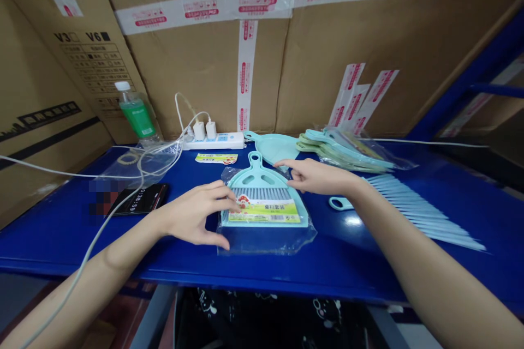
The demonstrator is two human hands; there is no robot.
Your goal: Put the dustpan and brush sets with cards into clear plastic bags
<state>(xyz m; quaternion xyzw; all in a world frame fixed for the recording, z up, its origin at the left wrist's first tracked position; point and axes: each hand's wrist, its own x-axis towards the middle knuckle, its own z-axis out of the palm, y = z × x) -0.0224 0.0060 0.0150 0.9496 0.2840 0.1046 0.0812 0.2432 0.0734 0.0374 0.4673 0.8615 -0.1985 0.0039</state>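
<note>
A small teal dustpan-and-brush set (262, 196) with a printed label card lies inside a clear plastic bag (266, 240) on the blue table (360, 262). My left hand (196, 215) rests at the bag's left edge, fingers curved and pinching the plastic beside the dustpan. My right hand (315, 174) touches the bag's upper right corner, with its fingers stretched out over the plastic.
More teal dustpans (347, 150) are stacked in plastic at the back right, and one loose dustpan (274, 147) lies behind the set. A row of light blue brushes (421, 210) lies to the right. A phone (141, 199), power strip (213, 140), green bottle (137, 114), label card (216, 158) and cables sit left. Cardboard boxes stand behind.
</note>
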